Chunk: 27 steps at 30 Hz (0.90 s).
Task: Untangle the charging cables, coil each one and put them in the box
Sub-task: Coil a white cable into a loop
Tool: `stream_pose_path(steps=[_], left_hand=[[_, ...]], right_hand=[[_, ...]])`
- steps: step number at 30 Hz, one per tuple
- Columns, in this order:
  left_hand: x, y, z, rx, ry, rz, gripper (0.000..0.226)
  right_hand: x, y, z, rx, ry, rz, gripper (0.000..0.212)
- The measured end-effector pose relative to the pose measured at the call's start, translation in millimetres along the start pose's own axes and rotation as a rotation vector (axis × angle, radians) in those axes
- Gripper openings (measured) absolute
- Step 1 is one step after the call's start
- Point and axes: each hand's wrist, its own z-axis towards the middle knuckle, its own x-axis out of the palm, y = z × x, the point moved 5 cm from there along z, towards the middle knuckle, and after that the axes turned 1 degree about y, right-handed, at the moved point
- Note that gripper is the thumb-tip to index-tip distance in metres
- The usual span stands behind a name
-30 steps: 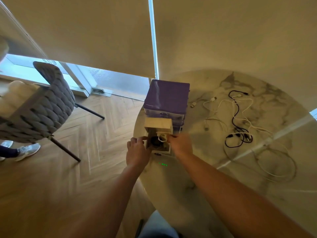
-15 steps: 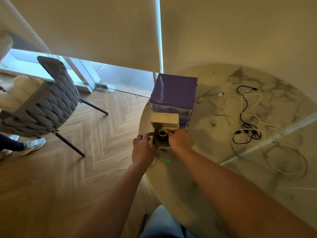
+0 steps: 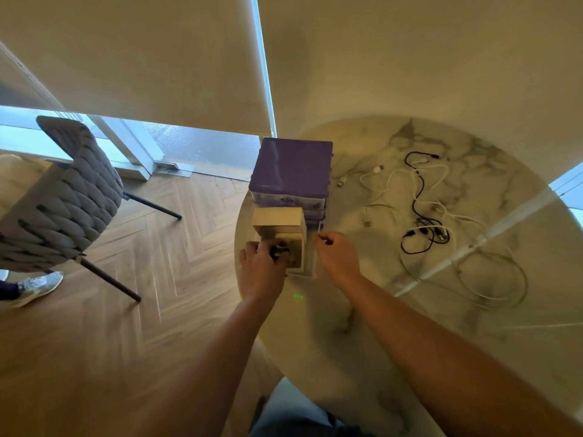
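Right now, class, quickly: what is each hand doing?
Left hand: at the small cardboard box, fingers on a dark coiled cable; grip unclear.
Right hand: curled beside the box, holding nothing visible.

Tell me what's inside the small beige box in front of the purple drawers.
Inside the beige box, a dark coiled cable shows at the opening, where the left hand rests. The hand and the box walls cover the rest, so any other contents cannot be seen.

text: none legible | labels: none | brands: none | numbers: none | signs: none
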Motion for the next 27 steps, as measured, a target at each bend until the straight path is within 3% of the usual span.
stream_pose_path(steps=[3,9,14,17,22,27], left_hand=[[14.6,-33.1,-8.4,0.140,0.032,0.002,0.031],[56.8,-90.4,-16.1,0.299,0.259,-0.006,0.025],[76.5,-128.9,-5.5,0.389,0.278,0.015,0.024],[79.9,-145.6,4.1,0.409,0.260,0.034,0.023],[83.2,-156.5,17.4,0.366,0.275,0.005,0.021],[81.2,-166.3,27.4,0.343,0.261,-0.055,0.023]], right_hand=[[-37.2,-19.3,-1.1,0.053,-0.092,-0.002,0.019],[-103.6,-67.8,-5.9,0.196,-0.221,0.024,0.022],[-143.1,-74.5,5.2,0.176,-0.300,-0.002,0.022],[-154.5,-62.7,20.7,0.106,-0.264,-0.062,0.027],[-149.5,-54.0,50.5,0.068,-0.049,-0.321,0.050],[-149.3,-51.5,55.0,0.060,-0.023,-0.318,0.026]])
